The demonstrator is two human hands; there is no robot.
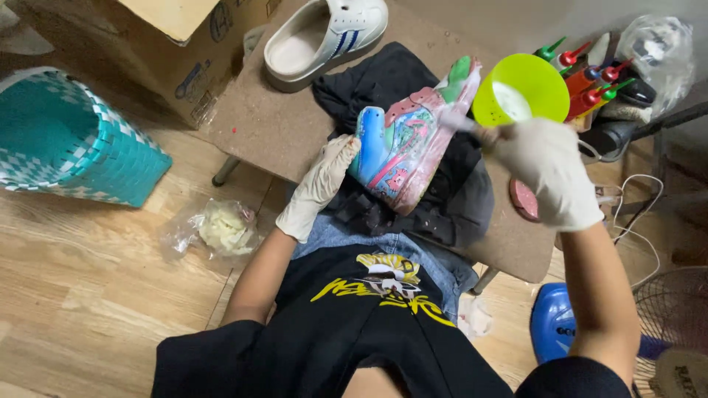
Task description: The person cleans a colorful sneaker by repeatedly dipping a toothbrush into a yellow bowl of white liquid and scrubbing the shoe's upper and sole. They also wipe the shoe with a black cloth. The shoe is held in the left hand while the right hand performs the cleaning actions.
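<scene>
Head view, as I log it. Item: multicoloured painted high-top sneaker (408, 140), lying on black cloth (413, 88) over the brown tabletop (280, 125). Left hand (324, 180), in a cream glove, curled against the sneaker's heel, steadying it. Right hand (546, 173), gloved, closed around a thin tool whose tip meets the sneaker's collar. Nearby: lime-green plastic cup (520, 88), white slip-on shoe (324, 37), teal woven basket (70, 136).
</scene>
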